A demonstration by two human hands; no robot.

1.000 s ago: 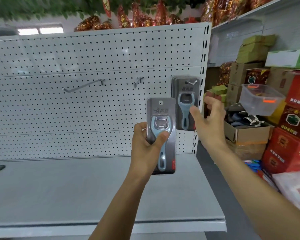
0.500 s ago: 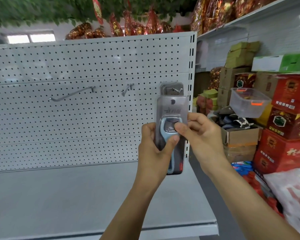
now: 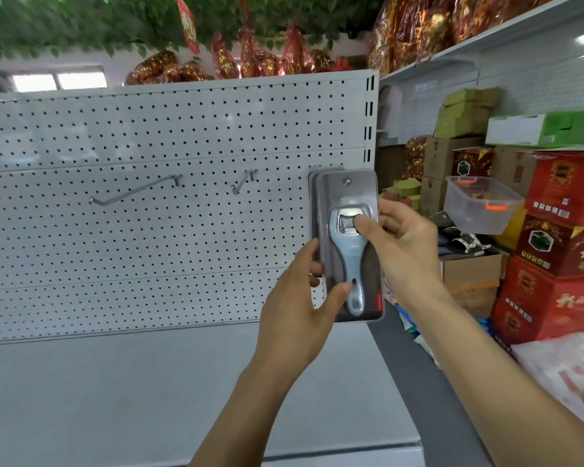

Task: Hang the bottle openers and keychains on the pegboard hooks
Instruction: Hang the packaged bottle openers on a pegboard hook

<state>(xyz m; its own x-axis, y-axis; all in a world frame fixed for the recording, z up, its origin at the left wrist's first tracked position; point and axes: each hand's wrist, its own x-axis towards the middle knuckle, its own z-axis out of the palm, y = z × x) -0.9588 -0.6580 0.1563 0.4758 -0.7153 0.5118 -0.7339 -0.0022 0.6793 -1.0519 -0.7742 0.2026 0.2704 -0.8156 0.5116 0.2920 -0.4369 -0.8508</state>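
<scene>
Hands both gripped one grey blister card holding a pale blue bottle opener [image 3: 348,251], upright against the right edge of the white perforated pegboard [image 3: 169,230]. Left hand [image 3: 300,315] pinched its lower left side, thumb across the opener's handle; right hand [image 3: 402,244] closed on the right side, thumb on the opener's head. Hook tip showed through the card's top hole. Second card's edge visible just behind. Two bare metal hooks [image 3: 135,192] stood to the left, above the grey shelf [image 3: 149,399].
</scene>
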